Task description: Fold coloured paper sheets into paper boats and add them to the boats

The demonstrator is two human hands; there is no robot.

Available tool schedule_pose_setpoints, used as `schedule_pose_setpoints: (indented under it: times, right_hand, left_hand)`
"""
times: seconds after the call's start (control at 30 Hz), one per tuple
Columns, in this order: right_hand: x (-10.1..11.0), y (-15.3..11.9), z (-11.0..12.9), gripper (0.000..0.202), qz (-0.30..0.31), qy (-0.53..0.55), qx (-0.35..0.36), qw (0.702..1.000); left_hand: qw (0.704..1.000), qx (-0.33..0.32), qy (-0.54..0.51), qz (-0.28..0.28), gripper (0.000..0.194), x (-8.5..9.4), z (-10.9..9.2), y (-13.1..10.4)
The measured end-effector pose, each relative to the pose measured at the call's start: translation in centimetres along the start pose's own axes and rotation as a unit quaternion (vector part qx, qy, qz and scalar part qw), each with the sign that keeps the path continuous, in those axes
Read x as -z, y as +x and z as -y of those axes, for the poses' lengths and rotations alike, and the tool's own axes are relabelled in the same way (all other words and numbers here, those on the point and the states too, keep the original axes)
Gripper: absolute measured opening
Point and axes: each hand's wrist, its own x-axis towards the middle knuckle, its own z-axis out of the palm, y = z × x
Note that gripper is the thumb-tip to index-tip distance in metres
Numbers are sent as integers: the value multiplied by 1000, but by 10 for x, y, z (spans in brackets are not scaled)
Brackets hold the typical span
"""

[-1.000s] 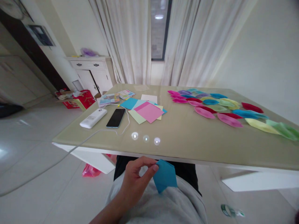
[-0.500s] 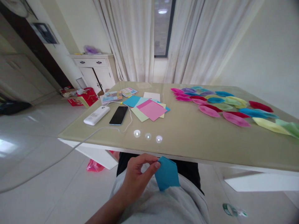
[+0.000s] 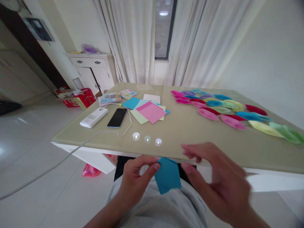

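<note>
Pinching one blue folded paper (image 3: pixel 167 175) by its left corner, between thumb and forefinger of the left hand (image 3: pixel 135 179). Noting long axis near upright in view, leaning slightly, upper end pointing toward the table (image 3: pixel 175 144), lower end toward the grey shirt (image 3: pixel 152 205). Located over the lap, at the table's near edge. Holding nothing with the right hand (image 3: pixel 225 180), blurred, thumb and fingers spread, just right of the paper. Counting on the table: one phone (image 3: pixel 117 117), one power bank (image 3: pixel 94 117), one pink sheet (image 3: pixel 151 112) atop overlapping sheets, and more than fifteen leaf-shaped pieces (image 3: pixel 207 114), overlapping, exact count unclear.
</note>
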Motion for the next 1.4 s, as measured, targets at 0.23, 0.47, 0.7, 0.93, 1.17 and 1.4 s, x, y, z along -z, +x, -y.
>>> schedule_pose_setpoints:
  times: [0.23, 0.47, 0.7, 0.93, 1.17, 1.4]
  right_hand:
    - [-40, 30, -21, 9, 107, 73, -45, 991]
    - [-46, 18, -25, 13, 72, 113, -71, 988]
    - [-48, 14, -37, 17, 54, 96, -132, 985]
    - [-44, 9, -35, 16, 81, 52, -142, 985]
    - [-43, 8, -45, 20, 94, 91, -209, 969]
    - [-41, 4, -59, 22, 32, 139, -231, 963]
  left_hand:
    - [999, -35, 36, -2, 7, 1, -3, 0]
    - [998, 12, 53, 15, 8, 0, 0, 4]
    - [989, 113, -81, -43, 21, -5, 2, 6]
    - [994, 74, -57, -59, 26, -6, 7, 7]
    - [978, 97, -124, -136, 30, -4, 21, 13]
    - [974, 130, -170, -81, 32, -3, 30, 17]
